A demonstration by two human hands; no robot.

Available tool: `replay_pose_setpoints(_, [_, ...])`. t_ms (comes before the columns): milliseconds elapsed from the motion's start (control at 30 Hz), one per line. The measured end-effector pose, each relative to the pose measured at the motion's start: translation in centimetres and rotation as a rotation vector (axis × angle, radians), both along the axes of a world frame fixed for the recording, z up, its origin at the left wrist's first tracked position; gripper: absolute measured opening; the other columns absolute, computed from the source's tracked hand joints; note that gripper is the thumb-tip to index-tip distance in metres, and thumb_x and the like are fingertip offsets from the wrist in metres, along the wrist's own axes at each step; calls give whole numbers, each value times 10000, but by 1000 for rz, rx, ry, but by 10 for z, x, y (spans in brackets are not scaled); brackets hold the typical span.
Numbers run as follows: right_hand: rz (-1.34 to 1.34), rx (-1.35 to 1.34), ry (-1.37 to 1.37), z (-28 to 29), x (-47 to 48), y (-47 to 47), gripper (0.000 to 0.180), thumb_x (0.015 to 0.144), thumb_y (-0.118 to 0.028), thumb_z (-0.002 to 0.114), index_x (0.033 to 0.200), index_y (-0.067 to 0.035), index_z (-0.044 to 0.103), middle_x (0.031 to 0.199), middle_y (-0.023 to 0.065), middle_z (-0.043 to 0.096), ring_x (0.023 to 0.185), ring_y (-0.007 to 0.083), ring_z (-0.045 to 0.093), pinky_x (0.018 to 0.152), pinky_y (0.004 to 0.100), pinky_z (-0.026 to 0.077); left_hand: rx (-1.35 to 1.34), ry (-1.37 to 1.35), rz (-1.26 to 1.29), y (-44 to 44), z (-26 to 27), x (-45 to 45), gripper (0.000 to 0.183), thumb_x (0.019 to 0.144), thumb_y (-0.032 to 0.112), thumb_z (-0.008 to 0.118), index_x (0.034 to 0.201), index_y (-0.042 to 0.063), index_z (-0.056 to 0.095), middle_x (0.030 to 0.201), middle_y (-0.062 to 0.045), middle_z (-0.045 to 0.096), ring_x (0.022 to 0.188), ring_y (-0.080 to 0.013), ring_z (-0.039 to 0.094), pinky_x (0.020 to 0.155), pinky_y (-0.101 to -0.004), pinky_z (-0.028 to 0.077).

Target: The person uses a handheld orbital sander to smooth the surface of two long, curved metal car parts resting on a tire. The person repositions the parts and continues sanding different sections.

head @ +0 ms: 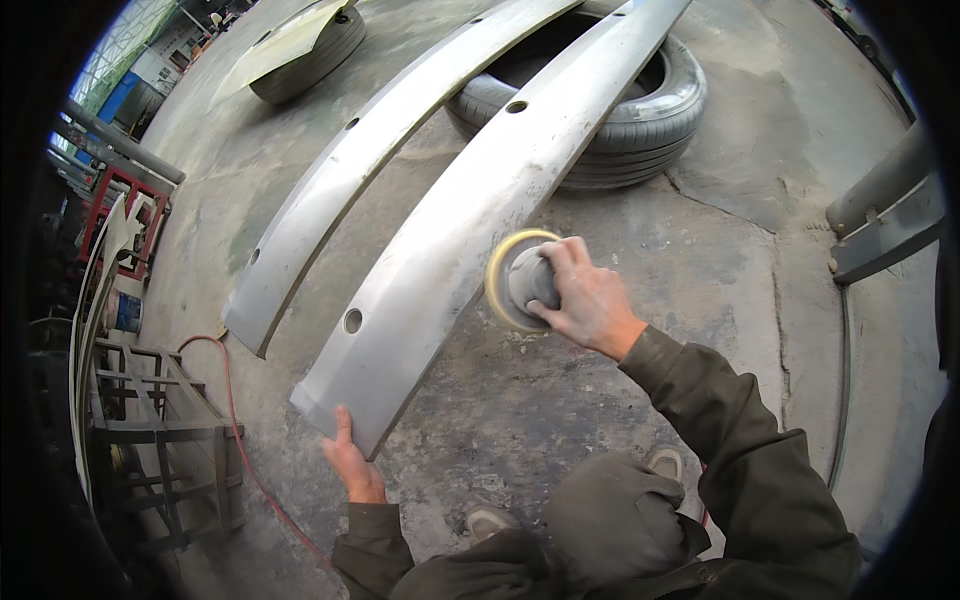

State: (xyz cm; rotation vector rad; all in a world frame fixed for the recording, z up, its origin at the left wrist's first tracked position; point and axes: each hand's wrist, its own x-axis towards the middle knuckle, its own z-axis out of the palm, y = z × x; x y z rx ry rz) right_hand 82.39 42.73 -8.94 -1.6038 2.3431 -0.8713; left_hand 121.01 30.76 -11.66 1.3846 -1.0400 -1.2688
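Note:
A long, silver-grey curved panel [450, 217] with round holes slants away from me. Its near end is held by my left hand [352, 465], thumb on top and fingers partly hidden. Farther along, the panel rests across a car tyre [637, 142] lying flat. My right hand [589, 296] grips a round sander [529, 281] with a yellow-edged pad, dusty on its grey top. The pad is at the panel's right edge; I cannot tell whether it touches. A second similar panel [337, 169] lies to the left, its far part over the same tyre.
Another tyre [315, 64] at the upper left carries a pale sheet [277, 45]. At left stand a metal frame [161, 427] and a red rack [124, 217]. A red hose [240, 442] runs along the concrete floor [495, 405]. Metal posts [889, 225] rise at right.

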Motion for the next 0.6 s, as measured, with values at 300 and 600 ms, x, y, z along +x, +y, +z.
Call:
replay_pose_setpoints(300, [94,143,-26,8,14,-27,535,848,-220,802,1222,-36,467,1227,217,505,839,422,708,750,507,598,70,18,23,0,6,-7,500,1019,269,709,1336,-95,578,1284,-123,654,1130,-211,628,997,-361,481])
replay_pose_setpoints(600, [109,199,-90,13,19,-48,610,841,-257,824,1269,-16,462,1241,211,528,841,437,724,751,513,608,92,12,33,2,4,-8,527,1019,275,710,1364,-92,554,1335,-129,622,1168,-215,604,1015,-365,469])
